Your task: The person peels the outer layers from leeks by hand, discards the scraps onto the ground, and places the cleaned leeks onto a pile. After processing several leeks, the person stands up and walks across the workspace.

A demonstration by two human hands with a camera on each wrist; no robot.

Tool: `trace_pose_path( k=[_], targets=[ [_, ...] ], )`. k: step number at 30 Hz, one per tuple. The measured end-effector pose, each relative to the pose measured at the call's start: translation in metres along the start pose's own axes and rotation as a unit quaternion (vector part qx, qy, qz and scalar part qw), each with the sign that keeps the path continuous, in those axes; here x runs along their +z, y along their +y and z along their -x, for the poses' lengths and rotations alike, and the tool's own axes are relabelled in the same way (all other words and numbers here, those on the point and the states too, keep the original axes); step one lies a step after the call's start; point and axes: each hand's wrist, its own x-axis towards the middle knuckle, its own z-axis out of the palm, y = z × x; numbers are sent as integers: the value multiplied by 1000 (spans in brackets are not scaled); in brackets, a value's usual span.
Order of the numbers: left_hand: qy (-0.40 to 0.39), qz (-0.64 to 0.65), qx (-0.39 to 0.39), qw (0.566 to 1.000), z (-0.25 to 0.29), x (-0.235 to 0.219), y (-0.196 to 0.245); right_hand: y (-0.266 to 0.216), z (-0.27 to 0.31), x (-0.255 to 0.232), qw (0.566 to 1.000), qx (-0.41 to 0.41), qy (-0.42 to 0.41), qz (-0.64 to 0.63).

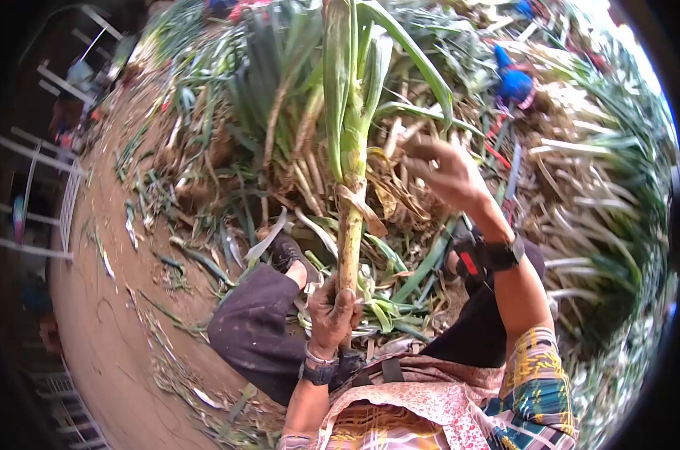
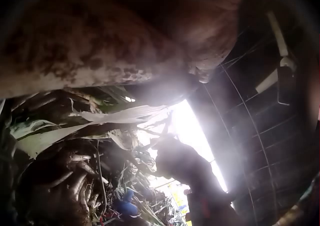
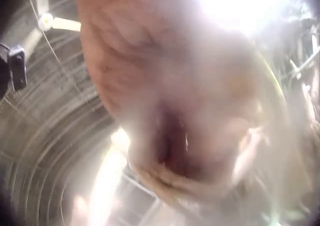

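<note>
A person (image 1: 404,405) holds a leek (image 1: 349,255) upright between bent knees (image 1: 254,326), the left hand (image 1: 332,315) curled round its lower end. The right hand (image 1: 449,176) hovers just beside the leek, its fingers bent and blurred; whether they pinch anything cannot be told. A dry strip (image 1: 368,214) hangs on the leek above the left hand. The step in hand appears to be trimming away spoiled leaves; the next move likely calls for the right hand to tear that strip down while the left steadies the leek.
</note>
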Motion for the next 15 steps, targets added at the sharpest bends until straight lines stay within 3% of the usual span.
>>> trace_pose_path(
  k=[1, 2, 4, 5, 6, 7, 9, 11, 14, 15],
  targets=[
    [-19, 6, -7, 1000, 1, 8, -7, -8, 0, -5, 972, 46, -3, -229],
    [-36, 15, -11, 999, 2, 15, -15, -22, -1, -11, 893, 79, -2, -444],
    [-102, 42, -70, 991, 8, 22, -38, -33, 4, -16, 749, 158, 37, -642],
    [-104, -18, -76, 991, 7, 28, -45, -27, 6, -19, 696, 199, 43, -688],
    [-106, -80, -81, 988, 5, 32, -51, -17, 5, -20, 681, 188, 48, -706],
    [-153, -206, 27, 966, -12, 23, -62, -15, 5, -23, 687, 174, 74, -702],
    [-172, -238, 225, 929, -63, 41, -33, -17, 10, -26, 695, 147, 101, -696],
    [-121, -278, 206, 930, -91, 75, 9, -28, 15, -27, 700, 114, 111, -696],
    [-134, -83, 147, 976, -115, 130, 42, -29, 16, -17, 718, 106, 169, -667],
    [-127, -85, 168, 974, -124, 138, 34, -36, 17, -21, 719, 87, 194, -662]
  ],
)
